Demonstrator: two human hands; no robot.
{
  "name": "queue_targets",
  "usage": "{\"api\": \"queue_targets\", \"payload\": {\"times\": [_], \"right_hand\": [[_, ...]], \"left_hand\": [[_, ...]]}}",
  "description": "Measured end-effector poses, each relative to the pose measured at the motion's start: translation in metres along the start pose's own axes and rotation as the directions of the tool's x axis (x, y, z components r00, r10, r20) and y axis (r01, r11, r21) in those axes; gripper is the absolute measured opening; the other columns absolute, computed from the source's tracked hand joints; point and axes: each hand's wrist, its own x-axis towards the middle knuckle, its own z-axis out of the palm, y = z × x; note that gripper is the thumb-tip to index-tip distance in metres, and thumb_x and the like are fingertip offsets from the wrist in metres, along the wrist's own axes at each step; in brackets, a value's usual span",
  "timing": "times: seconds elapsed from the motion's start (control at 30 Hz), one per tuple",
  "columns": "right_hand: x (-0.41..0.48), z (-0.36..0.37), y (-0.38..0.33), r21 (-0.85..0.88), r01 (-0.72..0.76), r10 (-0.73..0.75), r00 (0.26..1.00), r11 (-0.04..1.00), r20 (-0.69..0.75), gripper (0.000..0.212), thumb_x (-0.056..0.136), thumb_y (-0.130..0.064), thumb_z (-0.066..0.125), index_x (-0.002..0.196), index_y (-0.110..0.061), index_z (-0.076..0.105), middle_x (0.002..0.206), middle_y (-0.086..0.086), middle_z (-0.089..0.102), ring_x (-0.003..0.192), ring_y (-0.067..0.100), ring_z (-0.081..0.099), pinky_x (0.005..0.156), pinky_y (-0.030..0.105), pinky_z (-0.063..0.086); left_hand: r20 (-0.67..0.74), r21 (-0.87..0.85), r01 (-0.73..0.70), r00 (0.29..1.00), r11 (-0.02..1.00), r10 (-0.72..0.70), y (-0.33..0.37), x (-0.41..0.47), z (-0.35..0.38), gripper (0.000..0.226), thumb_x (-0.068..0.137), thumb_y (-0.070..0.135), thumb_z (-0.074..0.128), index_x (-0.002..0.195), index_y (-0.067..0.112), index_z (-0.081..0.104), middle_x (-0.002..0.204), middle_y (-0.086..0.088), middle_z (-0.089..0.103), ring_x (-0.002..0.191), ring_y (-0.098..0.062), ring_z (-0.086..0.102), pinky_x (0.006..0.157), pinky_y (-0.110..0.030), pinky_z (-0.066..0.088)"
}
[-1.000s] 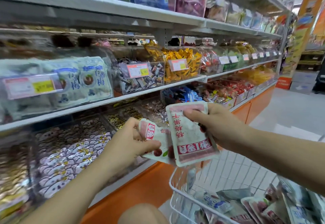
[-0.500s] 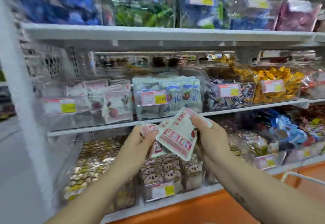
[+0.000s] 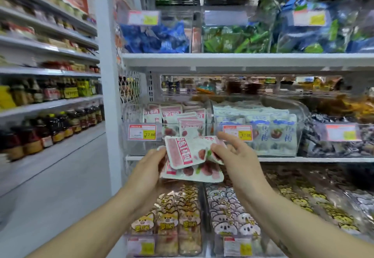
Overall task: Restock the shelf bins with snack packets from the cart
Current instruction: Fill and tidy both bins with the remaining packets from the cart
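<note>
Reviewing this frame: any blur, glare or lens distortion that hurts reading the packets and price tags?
Head view: the red-and-white packets, pinched by the left hand and right hand, are fairly sharp; head view: the bottles at left smear with motion blur, and the upper price tag is unreadable; head view: the white upright leans from wide-angle distortion.

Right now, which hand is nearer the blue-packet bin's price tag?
Right. The right hand sits just below the tag, index fingertip by its left edge; the left hand is well left and lower, across the packets both hold.
</note>
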Motion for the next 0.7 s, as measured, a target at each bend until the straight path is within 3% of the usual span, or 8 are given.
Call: {"api": "queue_targets", "payload": {"times": [0.1,0.17,0.27,0.37,0.47,0.57,0.63,0.7], "right_hand": [[0.002,0.018,-0.011,0.048,0.074,-0.07,0.994,0.996,-0.087,0.017,0.092,-0.023,0.068,0.101,-0.037,0.069,0.122,0.001,0.068,0.118,0.023,0.062,0.097,0.05,0.053],[0.006,0.029,-0.02,0.044,0.154,-0.148,0.982,0.987,-0.119,0.012,0.092,-0.024,0.067,0.1,-0.034,0.069,0.11,0.001,0.071,0.103,0.021,0.067,0.084,0.048,0.058],[0.019,0.044,-0.035,0.02,0.248,-0.244,0.962,0.968,-0.121,0.012,0.095,-0.02,0.064,0.106,-0.027,0.065,0.097,0.002,0.072,0.081,0.011,0.069,0.062,0.028,0.054],[0.045,0.055,-0.049,-0.01,0.287,-0.287,0.957,0.958,-0.044,0.027,0.096,-0.02,0.064,0.122,-0.018,0.055,0.072,-0.007,0.064,0.054,-0.002,0.056,0.047,0.011,0.042],[0.087,0.063,-0.06,-0.25,0.188,-0.148,0.974,0.95,0.169,0.048,0.093,-0.035,0.068,0.134,-0.024,0.044,0.079,-0.005,0.069,0.064,0.001,0.06,0.053,0.014,0.046],[0.132,0.07,-0.068,-0.531,0.26,-0.056,0.928,0.806,0.37,0.041,0.088,-0.04,0.073,0.119,-0.015,0.063,0.091,-0.004,0.074,0.082,0.012,0.069,0.074,0.029,0.054],[0.156,0.071,-0.075,-0.701,0.388,-0.048,0.891,0.599,0.452,0.044,0.085,-0.042,0.074,0.118,-0.014,0.064,0.101,0.0,0.072,0.092,0.018,0.066,0.079,0.03,0.051],[0.175,0.07,-0.082,-0.807,0.484,0.015,0.855,0.337,0.519,0.045,0.086,-0.041,0.074,0.121,-0.014,0.063,0.112,0.002,0.068,0.095,0.019,0.061,0.082,0.029,0.049]], "left_hand": [[0.091,-0.059,-0.019,0.996,0.998,0.024,0.018,0.001,-0.001,0.056,0.096,0.059,0.041,0.125,0.018,0.064,0.105,-0.01,0.076,0.09,-0.018,0.073,0.071,-0.037,0.056],[0.115,-0.021,-0.083,0.99,0.996,0.085,0.033,0.008,0.0,0.067,0.084,0.064,0.064,0.131,0.017,0.058,0.113,-0.01,0.074,0.1,-0.023,0.073,0.074,-0.038,0.06],[0.058,0.04,-0.123,0.991,0.992,0.12,0.06,0.032,-0.004,0.084,0.069,0.049,0.082,0.136,0.01,0.05,0.113,-0.014,0.073,0.093,-0.025,0.074,0.07,-0.035,0.06],[0.038,0.146,-0.168,0.986,0.975,0.164,0.095,0.064,-0.016,0.065,0.082,0.036,0.079,0.134,0.01,0.05,0.114,-0.016,0.072,0.094,-0.029,0.074,0.072,-0.037,0.061],[-0.003,0.302,-0.224,0.972,0.927,0.236,0.132,0.1,-0.033,0.056,0.085,0.025,0.078,0.131,0.014,0.047,0.109,-0.013,0.072,0.087,-0.025,0.075,0.073,-0.038,0.061],[0.044,0.539,-0.228,0.969,0.811,0.243,0.157,0.135,-0.045,0.064,0.078,0.025,0.083,0.129,0.015,0.045,0.111,-0.014,0.07,0.088,-0.028,0.075,0.077,-0.044,0.063],[0.051,0.715,-0.212,0.966,0.667,0.252,0.164,0.151,-0.048,0.073,0.073,0.034,0.084,0.131,0.02,0.041,0.113,-0.009,0.067,0.089,-0.026,0.074,0.078,-0.043,0.062],[0.075,0.871,-0.197,0.959,0.451,0.274,0.164,0.165,-0.047,0.082,0.069,0.044,0.081,0.136,0.023,0.038,0.117,-0.003,0.063,0.094,-0.021,0.068,0.082,-0.04,0.058]]}}
